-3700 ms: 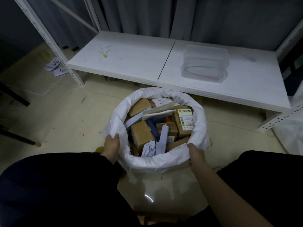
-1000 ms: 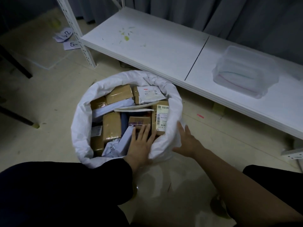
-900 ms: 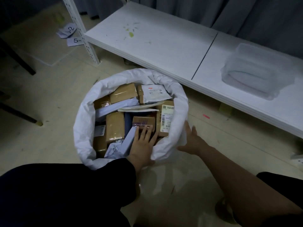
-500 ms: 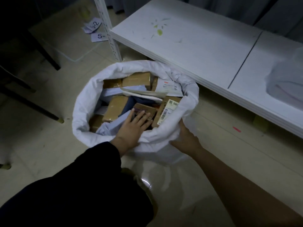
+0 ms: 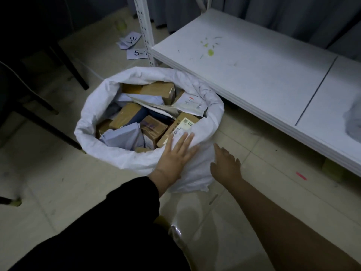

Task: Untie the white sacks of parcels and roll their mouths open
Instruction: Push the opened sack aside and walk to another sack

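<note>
The white sack [image 5: 88,114] sits mid-frame, mouth rolled open. The left hand [image 5: 175,155] lies flat on its near rim, fingers straight; the right hand [image 5: 224,165], fingers loosely spread, touches its side.

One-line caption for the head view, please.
Left hand flat on the rolled rim of the open white sack of parcels, right hand open at its outer side.
</note>
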